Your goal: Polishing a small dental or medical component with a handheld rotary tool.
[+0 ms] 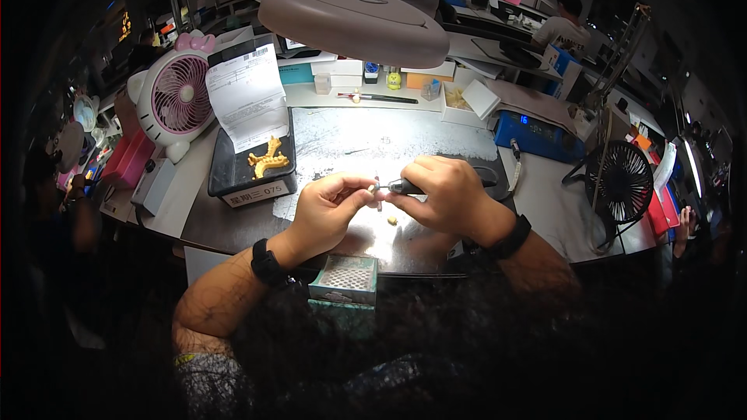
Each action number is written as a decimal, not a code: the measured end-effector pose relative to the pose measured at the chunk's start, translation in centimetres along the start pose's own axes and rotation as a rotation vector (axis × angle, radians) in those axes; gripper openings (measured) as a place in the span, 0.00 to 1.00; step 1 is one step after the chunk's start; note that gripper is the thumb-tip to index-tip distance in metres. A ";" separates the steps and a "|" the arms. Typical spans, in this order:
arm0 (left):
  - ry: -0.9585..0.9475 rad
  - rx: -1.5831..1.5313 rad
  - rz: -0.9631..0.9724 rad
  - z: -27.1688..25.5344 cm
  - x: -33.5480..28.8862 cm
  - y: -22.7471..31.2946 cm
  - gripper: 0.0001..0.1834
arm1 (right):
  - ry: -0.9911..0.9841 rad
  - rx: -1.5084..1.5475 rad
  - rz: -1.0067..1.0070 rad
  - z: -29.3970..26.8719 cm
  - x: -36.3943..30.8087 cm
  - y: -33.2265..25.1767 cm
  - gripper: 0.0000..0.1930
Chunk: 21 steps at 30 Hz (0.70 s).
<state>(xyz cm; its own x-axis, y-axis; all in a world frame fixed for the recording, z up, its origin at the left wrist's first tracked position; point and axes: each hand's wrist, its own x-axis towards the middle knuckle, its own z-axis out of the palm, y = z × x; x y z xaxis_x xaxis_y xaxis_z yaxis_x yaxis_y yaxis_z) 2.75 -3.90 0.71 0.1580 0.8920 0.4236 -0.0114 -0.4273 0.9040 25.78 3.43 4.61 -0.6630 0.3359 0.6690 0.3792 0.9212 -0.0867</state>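
Observation:
Over the middle of the bench, my two hands meet under the lamp. My left hand (334,204) pinches a small pale piece (373,188) between thumb and fingertips; it is too small to tell its kind. A dark rotary handpiece (403,186) lies in my right hand (450,193), fingers wrapped round it and its thin tip pointing left at the pale piece. Whether tip and piece touch I cannot tell. Just below my hands, a small yellowish lump (391,220) rests on the worn metal bench top (342,136). Yellow dental models (268,159) lie in a black tray (247,183) to the left.
A large lamp head (354,19) hangs above the bench. A printed sheet (247,93) leans on the tray, beside a pink-and-white fan (183,93). To the right stand a blue control box (537,136) and a black fan (622,183). A perforated box (344,278) sits at the front edge.

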 end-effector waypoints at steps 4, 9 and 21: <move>0.011 -0.027 0.026 -0.1 0.0 -0.2 0.11 | 0.010 0.016 -0.003 -0.1 0.2 -0.2 0.20; 0.005 -0.028 0.033 0.1 0.1 -0.3 0.10 | 0.022 0.007 -0.028 -0.1 0.0 0.0 0.18; 0.010 0.012 0.016 0.1 0.1 0.0 0.10 | 0.005 0.005 -0.007 0.0 -0.1 0.0 0.20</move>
<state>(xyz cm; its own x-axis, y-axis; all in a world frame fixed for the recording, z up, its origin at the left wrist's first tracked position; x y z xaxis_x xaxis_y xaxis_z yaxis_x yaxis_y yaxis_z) 2.90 -3.87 0.72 0.1476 0.8867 0.4382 -0.0022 -0.4428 0.8966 25.85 3.40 4.60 -0.6623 0.3282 0.6735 0.3710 0.9247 -0.0857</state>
